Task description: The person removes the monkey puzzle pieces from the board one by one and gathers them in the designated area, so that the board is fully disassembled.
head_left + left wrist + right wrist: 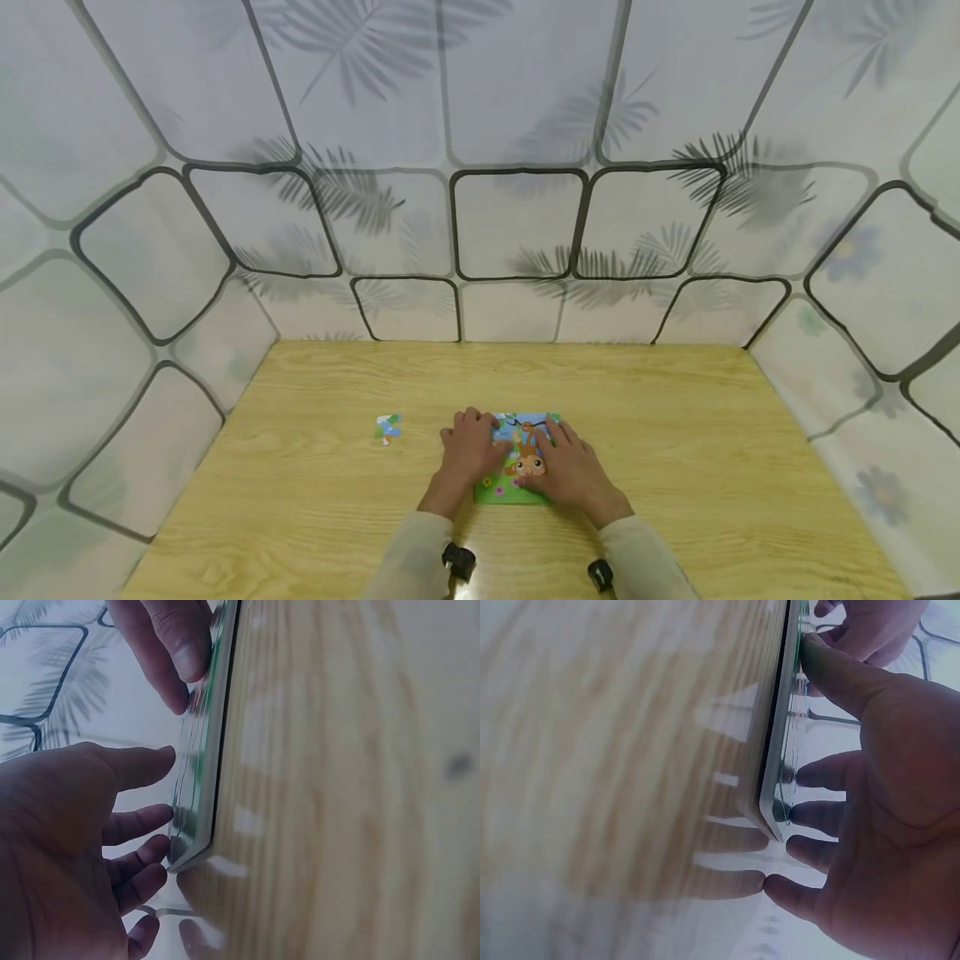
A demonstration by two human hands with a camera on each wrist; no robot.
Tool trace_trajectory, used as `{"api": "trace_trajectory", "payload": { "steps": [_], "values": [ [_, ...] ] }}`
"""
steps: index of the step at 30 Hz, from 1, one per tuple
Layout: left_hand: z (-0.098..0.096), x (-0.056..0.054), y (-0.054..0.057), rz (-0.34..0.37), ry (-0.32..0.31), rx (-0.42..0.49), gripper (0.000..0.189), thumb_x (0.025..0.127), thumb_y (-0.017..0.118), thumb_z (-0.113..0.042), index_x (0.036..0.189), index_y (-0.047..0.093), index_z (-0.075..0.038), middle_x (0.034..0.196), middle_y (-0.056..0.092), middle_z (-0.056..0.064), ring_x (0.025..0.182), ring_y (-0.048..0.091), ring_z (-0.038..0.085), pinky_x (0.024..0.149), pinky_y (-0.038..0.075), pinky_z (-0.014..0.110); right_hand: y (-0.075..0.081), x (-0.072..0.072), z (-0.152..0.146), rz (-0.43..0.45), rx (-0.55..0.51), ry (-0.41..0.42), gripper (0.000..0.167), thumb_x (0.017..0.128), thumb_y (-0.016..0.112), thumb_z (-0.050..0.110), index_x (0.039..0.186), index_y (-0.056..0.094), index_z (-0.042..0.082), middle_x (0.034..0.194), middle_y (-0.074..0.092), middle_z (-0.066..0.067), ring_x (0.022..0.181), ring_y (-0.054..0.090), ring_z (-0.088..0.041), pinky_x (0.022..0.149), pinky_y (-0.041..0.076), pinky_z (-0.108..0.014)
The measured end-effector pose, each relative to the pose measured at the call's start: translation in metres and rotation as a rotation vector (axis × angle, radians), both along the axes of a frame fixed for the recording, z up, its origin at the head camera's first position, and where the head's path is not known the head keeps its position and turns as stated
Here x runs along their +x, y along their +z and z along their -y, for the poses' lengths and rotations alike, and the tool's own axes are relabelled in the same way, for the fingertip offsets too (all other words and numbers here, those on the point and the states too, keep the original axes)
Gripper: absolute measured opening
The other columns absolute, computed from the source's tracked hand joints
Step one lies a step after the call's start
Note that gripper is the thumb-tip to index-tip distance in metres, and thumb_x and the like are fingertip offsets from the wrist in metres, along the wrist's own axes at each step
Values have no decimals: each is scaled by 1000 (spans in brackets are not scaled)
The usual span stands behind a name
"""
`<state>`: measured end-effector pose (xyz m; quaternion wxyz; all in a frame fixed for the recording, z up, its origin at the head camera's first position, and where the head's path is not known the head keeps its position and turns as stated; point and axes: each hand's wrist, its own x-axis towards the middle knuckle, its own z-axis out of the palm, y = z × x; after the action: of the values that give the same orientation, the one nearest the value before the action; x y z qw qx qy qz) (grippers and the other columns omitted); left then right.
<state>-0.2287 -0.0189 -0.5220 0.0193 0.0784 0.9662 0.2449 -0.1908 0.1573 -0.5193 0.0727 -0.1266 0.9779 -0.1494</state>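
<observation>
Head: touching puzzle [528,463] with relaxed, non-gripping left hand [467,450] (9 o'clock) and right hand [574,472] (3); see piece [388,430] farther toward 9.

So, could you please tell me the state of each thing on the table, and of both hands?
Picture board: flat, picture up, partly covered by the hands.
Small colourful piece: lying on the table, apart from the board; single or several joined, too small to tell.
Left hand: fingers relaxed, at the board's left side.
Right hand: fingers spread, thumb on the board.
</observation>
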Motion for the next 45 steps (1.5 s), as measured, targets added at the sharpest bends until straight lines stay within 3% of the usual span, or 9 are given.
{"api": "trace_trajectory", "payload": {
  "steps": [7, 18, 31, 37, 45],
  "values": [
    [-7, 0, -3, -6, 28, -39, 44, 82, 72, -48, 107, 64, -13, 110, 54, 9, 103, 46, 29, 88, 35, 57, 0, 3, -1, 5, 8, -7, 89, 84, 64, 60, 145, 40, 0, 157, 28, -18, 144, 27, -40, 108, 31, -61],
    [-13, -3, -1, 20, 67, -44, 43, 80, 75, -47, 101, 61, -11, 104, 54, 9, 98, 46, 28, 84, 35, 53, 2, 1, -1, 2, 9, 1, 90, 84, 64, 59, 146, 38, -1, 157, 29, -18, 144, 28, -39, 108, 32, -60],
    [-18, -2, 4, 18, 79, -69, 48, 80, 76, -47, 105, 64, -8, 105, 58, 13, 99, 51, 32, 87, 38, 56, -2, -2, -2, 14, 23, -1, 89, 85, 64, 59, 147, 37, 1, 157, 30, -15, 145, 28, -37, 109, 32, -58],
    [-19, -3, 4, 36, 81, -30, 44, 80, 76, -42, 104, 62, -8, 100, 62, 12, 96, 56, 32, 84, 37, 55, -1, -2, -3, 10, 22, 1, 89, 85, 64, 58, 147, 37, 1, 157, 30, -15, 145, 28, -37, 109, 32, -58],
    [-17, -5, 1, 29, 54, 42, 40, 86, 71, -38, 116, 63, -12, 111, 61, 11, 105, 56, 31, 83, 36, 54, 1, -1, -2, 15, 37, 2, 89, 85, 64, 59, 147, 37, 2, 157, 30, -15, 145, 27, -37, 109, 32, -58]
  ]
}}
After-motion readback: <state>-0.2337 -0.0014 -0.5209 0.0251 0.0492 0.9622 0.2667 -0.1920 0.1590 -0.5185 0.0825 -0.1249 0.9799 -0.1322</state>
